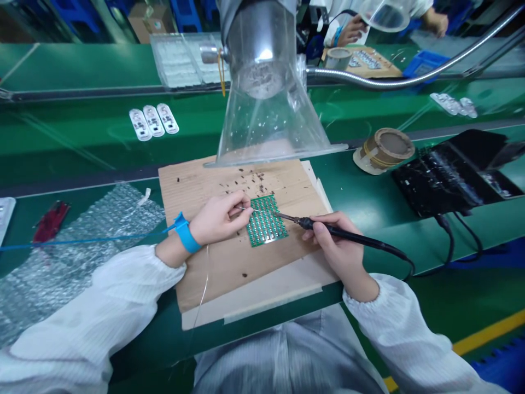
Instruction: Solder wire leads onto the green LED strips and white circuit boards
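Note:
A green circuit board panel [267, 223] with rows of small pads lies on a brown cardboard sheet [221, 273]. My left hand [221, 216], wearing a blue wrist strap [187, 234], pinches a thin strand of solder wire [206, 273] at the panel's left edge. The wire's tip reaches over the upper rows, and its tail hangs below my wrist. From the right, my right hand [338, 243] grips a black soldering iron [334, 230]. Its metal tip is at the panel's upper right part, close to the wire's end; whether they touch I cannot tell.
A clear fume hood [270, 128] hangs above the cardboard. To the right are a taped round container [385, 148] and a black soldering station [455, 169]. Bubble wrap [94, 241] and red wires [51, 221] lie left. Across the bench, a co-worker's hand [351, 30] shows.

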Demonstrator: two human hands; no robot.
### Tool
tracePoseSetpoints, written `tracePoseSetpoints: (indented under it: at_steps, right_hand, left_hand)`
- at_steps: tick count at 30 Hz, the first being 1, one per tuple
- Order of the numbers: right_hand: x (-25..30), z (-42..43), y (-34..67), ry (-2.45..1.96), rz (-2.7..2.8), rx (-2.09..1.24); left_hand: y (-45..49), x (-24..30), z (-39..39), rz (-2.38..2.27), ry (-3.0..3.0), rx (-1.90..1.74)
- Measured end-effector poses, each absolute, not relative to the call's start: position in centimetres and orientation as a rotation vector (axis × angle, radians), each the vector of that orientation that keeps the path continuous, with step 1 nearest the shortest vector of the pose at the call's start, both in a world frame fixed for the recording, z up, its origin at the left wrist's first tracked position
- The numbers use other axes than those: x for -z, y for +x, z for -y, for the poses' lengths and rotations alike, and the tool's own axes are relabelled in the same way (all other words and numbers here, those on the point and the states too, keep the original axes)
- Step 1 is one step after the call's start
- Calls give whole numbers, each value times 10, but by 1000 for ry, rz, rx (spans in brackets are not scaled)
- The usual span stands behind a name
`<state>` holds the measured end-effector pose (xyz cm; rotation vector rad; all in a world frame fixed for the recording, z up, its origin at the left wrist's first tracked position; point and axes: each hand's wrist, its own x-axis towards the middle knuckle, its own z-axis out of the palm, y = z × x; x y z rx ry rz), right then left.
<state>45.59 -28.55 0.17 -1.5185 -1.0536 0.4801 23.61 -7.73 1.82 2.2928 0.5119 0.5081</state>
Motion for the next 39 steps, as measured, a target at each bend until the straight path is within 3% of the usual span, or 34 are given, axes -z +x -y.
tracePoseSetpoints:
  at_steps: [26, 39]
  right_hand:
    - [1, 288, 455, -1532, 1035, -383]
    - [-4, 296, 449, -1539, 1068, -408]
  left_hand:
    - [236, -9, 72, -554, 2084, -621]
    - [233, -10, 73, -497, 2128, -421]
